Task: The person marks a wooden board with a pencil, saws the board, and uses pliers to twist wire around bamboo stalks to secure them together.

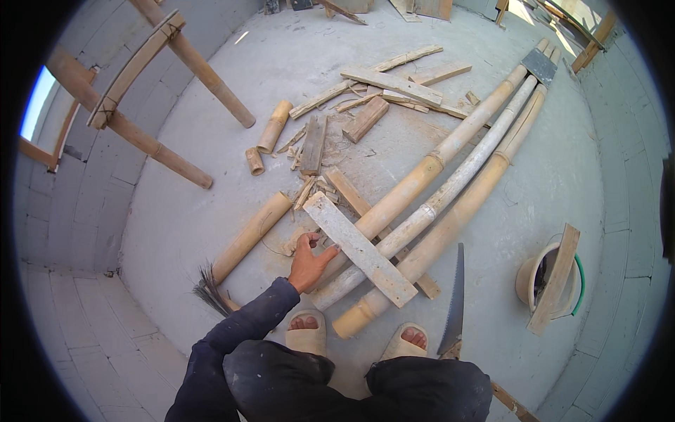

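Observation:
My left hand reaches in from the lower left beside a pale grey wooden board. Its fingers are curled but apart, and the thumb tip is at the board's left edge. I cannot make out anything held between them. That board lies slantwise across three long bamboo poles: a tan one, a whitish one in the middle and another tan one on the right. Under the poles runs a second wooden strip. My right hand is out of view.
A handsaw lies by my right foot. Further right stands a bucket with a plank across it. Left lie a thick bamboo piece and a bristly dark bundle. Wood scraps litter the floor ahead; a bamboo frame stands far left.

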A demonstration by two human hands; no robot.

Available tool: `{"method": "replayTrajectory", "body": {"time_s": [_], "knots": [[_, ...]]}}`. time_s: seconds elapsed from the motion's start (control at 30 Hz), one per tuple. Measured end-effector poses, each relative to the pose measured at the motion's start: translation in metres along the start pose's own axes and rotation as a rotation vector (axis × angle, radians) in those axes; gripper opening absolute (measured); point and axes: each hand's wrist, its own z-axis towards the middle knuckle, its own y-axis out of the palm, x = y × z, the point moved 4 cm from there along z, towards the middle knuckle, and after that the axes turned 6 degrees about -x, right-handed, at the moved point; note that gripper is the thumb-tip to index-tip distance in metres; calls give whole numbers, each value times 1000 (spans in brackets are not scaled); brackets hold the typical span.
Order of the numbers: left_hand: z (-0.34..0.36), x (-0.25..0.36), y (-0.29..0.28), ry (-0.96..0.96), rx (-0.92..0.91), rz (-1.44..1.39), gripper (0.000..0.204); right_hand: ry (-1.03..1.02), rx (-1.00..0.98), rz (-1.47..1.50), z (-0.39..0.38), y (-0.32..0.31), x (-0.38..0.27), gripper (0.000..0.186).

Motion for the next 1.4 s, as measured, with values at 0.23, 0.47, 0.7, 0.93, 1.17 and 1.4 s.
{"method": "replayTrajectory", "body": {"time_s": [0.23,0.47,0.7,0.93,1.17,1.4], "knots": [[4,12,-27,51,74,86,79,-115,-3,-46,23,-31,-29,39],[-22,170,-128,509,303,-28,48,-260,-28,-134,19,-99,-64,35],[-252,580,-342,1233,308,-375,23,-242,-166,-303,5,-182,-140,36],[-365,673,-534,1082,513,-149,12,-355,-385,-80,-106,-311,-355,36],[-376,396,-574,-147,391,-311,42,-187,-370,-98,-208,-382,-522,31],[-657,202,-444,-996,-236,-329,76,-202,-516,-48,-298,-285,-667,32]]}}
